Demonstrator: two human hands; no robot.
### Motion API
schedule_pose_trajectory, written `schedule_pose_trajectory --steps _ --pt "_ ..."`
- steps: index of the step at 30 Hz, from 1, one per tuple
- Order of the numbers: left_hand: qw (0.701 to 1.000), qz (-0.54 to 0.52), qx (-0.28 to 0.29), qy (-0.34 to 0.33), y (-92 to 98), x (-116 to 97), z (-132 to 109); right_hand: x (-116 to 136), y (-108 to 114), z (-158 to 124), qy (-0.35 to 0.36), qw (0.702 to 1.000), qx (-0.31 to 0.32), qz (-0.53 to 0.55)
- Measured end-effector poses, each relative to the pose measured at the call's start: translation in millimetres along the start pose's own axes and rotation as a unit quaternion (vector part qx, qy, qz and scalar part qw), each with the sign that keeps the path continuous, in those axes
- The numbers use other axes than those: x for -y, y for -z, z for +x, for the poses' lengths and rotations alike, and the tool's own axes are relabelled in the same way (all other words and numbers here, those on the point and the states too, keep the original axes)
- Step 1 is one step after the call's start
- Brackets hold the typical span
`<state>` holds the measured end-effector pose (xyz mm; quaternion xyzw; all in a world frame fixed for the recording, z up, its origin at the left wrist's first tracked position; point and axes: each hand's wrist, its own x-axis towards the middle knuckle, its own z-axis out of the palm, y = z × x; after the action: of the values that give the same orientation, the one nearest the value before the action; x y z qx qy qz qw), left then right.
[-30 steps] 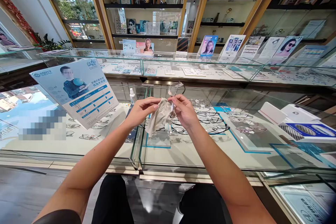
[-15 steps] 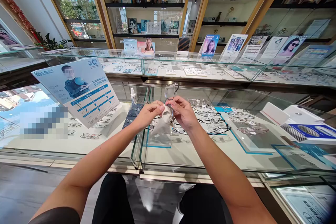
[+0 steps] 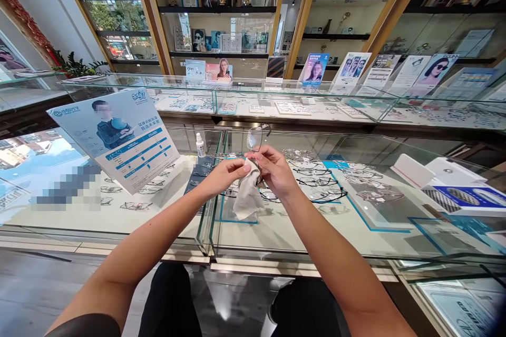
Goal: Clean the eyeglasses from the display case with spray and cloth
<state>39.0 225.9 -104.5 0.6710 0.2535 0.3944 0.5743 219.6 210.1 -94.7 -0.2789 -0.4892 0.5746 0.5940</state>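
A pair of eyeglasses (image 3: pixel 253 139) is held above the glass display case (image 3: pixel 276 245), one lens and a temple sticking up past the fingers. My right hand (image 3: pixel 275 172) is closed around the frame. A beige cleaning cloth (image 3: pixel 248 197) hangs down between both hands. My left hand (image 3: pixel 229 175) pinches the cloth's upper part against the eyeglasses, thumb on the near side. The lower lens is hidden by the cloth and fingers.
Several eyeglass frames (image 3: pixel 322 179) lie inside the case. A white spray bottle (image 3: pixel 200 145) stands beyond my left hand. To the left leans a blue and white sign (image 3: pixel 118 139); to the right sits an open white box (image 3: pixel 454 184). More display cases (image 3: pixel 253 96) run behind.
The cloth has shifted and now hangs longer and more bunched below my hands. My left hand has slid slightly, and the eyeglasses have turned a little.
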Motion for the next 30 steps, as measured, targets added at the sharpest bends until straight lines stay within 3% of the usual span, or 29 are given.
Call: schedule_pose_trajectory --steps 4,8,12,25,30 --pt "1.000 0.004 0.014 0.001 -1.7 0.6 -1.6 -1.1 -0.4 0.5 0.017 1.000 -0.009 -0.014" --pt "0.995 -0.080 0.053 0.020 -6.2 2.7 -3.1 -3.3 -0.6 1.6 0.035 0.999 -0.010 -0.019" --pt "0.990 -0.130 0.057 0.004 -11.8 1.3 -5.0 -5.0 -0.4 2.5 0.031 0.999 -0.002 -0.011" --pt "0.993 -0.088 0.076 0.002 -3.3 4.7 -5.8 -8.1 -1.0 1.9 0.029 1.000 0.009 0.002" --pt "0.996 -0.069 0.055 -0.016 -2.0 6.7 -5.3 -7.6 -0.8 1.6 0.017 1.000 0.013 0.009"
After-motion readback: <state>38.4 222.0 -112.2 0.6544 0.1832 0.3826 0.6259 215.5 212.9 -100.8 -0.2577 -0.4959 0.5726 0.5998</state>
